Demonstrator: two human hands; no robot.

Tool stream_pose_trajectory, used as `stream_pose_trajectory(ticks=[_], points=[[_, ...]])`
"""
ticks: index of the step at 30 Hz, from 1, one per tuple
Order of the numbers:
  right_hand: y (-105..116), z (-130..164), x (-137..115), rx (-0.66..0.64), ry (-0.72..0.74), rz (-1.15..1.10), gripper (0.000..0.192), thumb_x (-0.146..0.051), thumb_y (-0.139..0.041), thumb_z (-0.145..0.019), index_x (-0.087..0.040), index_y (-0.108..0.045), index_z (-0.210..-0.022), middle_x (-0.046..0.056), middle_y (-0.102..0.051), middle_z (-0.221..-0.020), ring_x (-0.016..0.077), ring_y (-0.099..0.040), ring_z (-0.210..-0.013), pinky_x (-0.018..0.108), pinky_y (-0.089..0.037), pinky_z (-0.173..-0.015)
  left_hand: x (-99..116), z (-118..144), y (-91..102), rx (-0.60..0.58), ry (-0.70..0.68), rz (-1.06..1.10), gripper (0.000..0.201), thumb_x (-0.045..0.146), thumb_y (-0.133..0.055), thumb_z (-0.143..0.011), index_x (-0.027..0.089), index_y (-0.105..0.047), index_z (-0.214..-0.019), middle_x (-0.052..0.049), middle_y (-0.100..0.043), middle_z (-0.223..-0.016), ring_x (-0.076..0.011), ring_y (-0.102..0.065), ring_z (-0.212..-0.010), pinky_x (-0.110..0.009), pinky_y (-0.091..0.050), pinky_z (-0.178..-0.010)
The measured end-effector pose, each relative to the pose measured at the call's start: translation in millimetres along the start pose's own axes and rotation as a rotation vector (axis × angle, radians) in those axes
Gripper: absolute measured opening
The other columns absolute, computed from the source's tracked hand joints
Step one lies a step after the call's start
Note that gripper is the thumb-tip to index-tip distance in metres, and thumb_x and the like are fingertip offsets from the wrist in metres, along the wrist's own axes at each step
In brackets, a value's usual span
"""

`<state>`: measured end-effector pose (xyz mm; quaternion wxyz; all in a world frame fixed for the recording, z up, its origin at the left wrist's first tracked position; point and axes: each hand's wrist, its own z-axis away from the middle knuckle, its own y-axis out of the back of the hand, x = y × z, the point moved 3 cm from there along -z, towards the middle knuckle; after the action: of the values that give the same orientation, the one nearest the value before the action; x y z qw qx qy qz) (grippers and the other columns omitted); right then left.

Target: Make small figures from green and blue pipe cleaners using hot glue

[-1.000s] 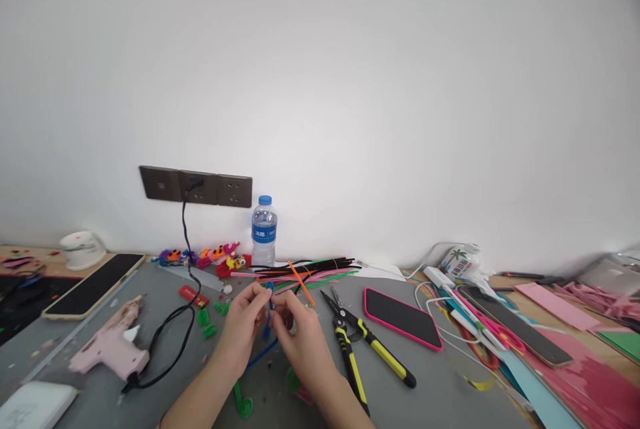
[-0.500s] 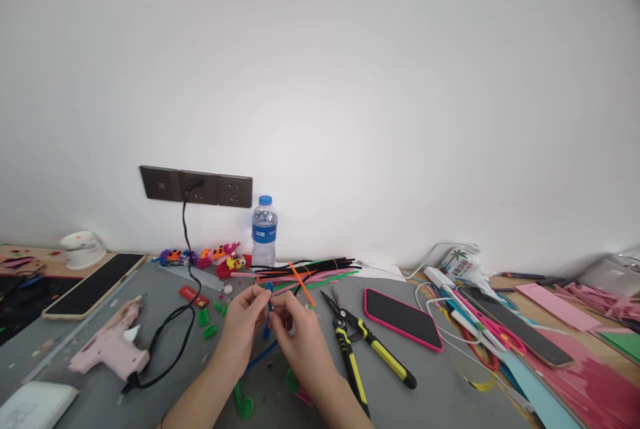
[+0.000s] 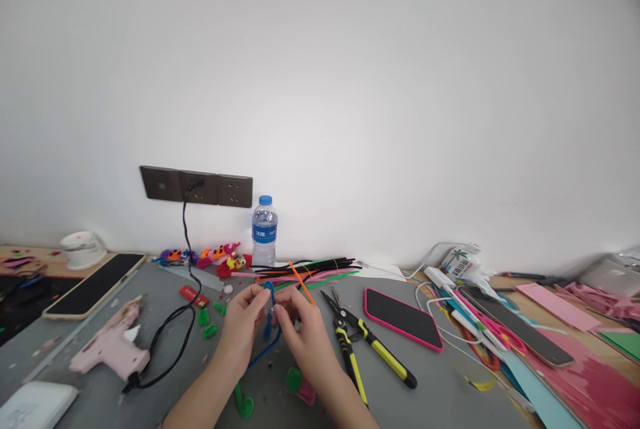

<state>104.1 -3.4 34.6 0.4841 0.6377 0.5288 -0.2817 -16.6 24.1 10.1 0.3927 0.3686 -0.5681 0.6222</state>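
My left hand (image 3: 239, 329) and my right hand (image 3: 309, 334) meet over the grey mat (image 3: 430, 392), both pinching a blue pipe cleaner (image 3: 269, 309). Its top is bent into a small loop between my fingertips, and its tail runs down to the mat between my wrists. Yellow-handled pliers (image 3: 361, 349) lie just right of my right hand. A bundle of coloured pipe cleaners (image 3: 313, 270) lies behind my hands.
A pink glue gun (image 3: 110, 347) with a black cord lies at the left, a phone (image 3: 93, 285) beyond it. A pink-cased phone (image 3: 401, 317) sits right of the pliers. A water bottle (image 3: 264, 231) stands by the wall. Green bent pieces (image 3: 243, 403) lie near my wrists.
My right hand has shifted slightly up and left, and the blue loop at my fingertips looks a little bigger. Everything on the table stays put.
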Motion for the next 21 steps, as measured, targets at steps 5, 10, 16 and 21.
stream_pose_trajectory(ticks=[5, 10, 16, 21], points=[[-1, -2, 9, 0.023, -0.060, -0.122, 0.016, -0.025, -0.047, -0.092, -0.018, -0.056, -0.080, -0.001, -0.056, -0.068, 0.0127, -0.051, -0.060, 0.022, -0.039, -0.055, 1, 2, -2.3, -0.035, -0.003, -0.024, 0.042, 0.044, -0.077, -0.065, 0.019, -0.047, -0.051, 0.008, -0.036, -0.048, -0.0088, -0.031, -0.048, -0.021, -0.029, -0.047], [0, -2, 10, 0.070, -0.077, -0.135, 0.019, -0.031, -0.048, -0.092, -0.017, -0.058, -0.081, 0.000, -0.055, -0.069, 0.0133, -0.051, -0.062, 0.023, -0.040, -0.057, 1, 3, -3.5, -0.034, -0.015, -0.038, 0.041, 0.044, -0.076, -0.066, 0.019, -0.046, -0.051, 0.008, -0.035, -0.048, -0.0088, -0.030, -0.048, -0.021, -0.027, -0.046], [11, -7, 14, 0.118, -0.095, -0.174, 0.025, -0.039, -0.053, -0.088, -0.016, -0.060, -0.079, 0.000, -0.054, -0.065, 0.0134, -0.049, -0.060, 0.023, -0.040, -0.055, 4, 7, -7.7, -0.063, -0.001, -0.125, 0.040, 0.046, -0.076, -0.064, 0.020, -0.048, -0.053, 0.008, -0.034, -0.049, -0.0087, -0.026, -0.047, -0.022, -0.021, -0.045], [18, -11, 17, 0.076, -0.160, -0.294, 0.032, -0.049, -0.061, -0.082, -0.017, -0.059, -0.076, -0.002, -0.052, -0.062, 0.0117, -0.046, -0.055, 0.022, -0.038, -0.050, 6, 8, -10.5, -0.112, 0.009, -0.203, 0.038, 0.045, -0.075, -0.063, 0.020, -0.048, -0.053, 0.008, -0.034, -0.048, -0.0092, -0.026, -0.047, -0.022, -0.021, -0.046]])
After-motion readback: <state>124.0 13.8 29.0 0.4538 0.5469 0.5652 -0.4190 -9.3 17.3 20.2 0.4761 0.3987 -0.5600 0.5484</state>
